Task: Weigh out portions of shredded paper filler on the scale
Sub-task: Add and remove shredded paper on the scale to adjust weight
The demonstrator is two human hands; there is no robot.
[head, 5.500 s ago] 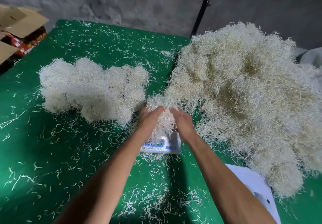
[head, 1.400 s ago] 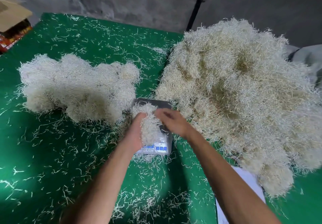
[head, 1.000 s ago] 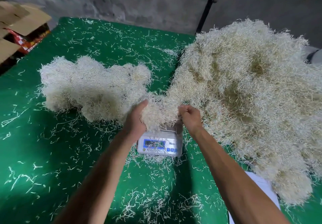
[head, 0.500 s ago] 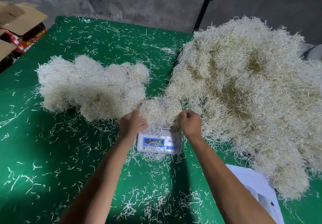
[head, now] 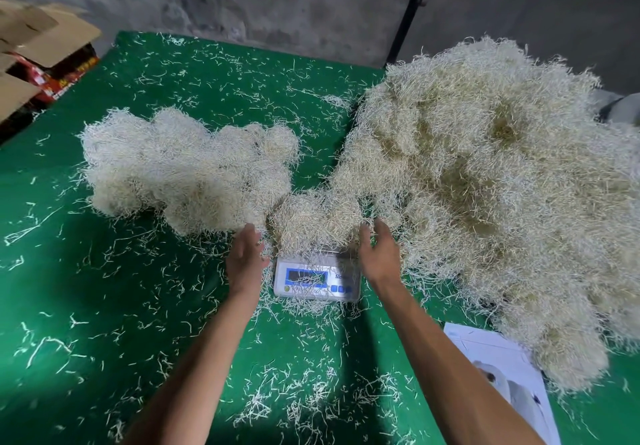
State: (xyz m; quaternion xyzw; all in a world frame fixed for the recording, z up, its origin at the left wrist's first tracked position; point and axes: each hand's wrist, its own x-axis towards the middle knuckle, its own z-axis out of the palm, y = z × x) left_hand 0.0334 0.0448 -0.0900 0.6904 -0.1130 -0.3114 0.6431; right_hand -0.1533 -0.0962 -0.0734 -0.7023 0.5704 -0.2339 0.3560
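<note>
Portion of shredded paper filler [head: 313, 222] sits on the digital scale [head: 317, 278], heaped over the platform, w/ front panel and display showing below it. Left hand [head: 246, 259] is just beside the clump's left edge, fingers straight and loosely together, holding nothing. Right hand [head: 381, 254] is at the right edge, fingers relaxed and slightly spread, thumb near the filler; can't tell if they touch it. Big supply pile [head: 485, 184] lies to the right, its edge v. close to the portion; weighed heap [head: 183, 170] sits to the left on the green table [head: 104, 306].

Step, as I judge it: reading the weight w/ hands off. Digits not legible. Next move needs a clear reading, then add or pull a pinch, or shift the portion left. Keep the supply pile's strands off the platform.
</note>
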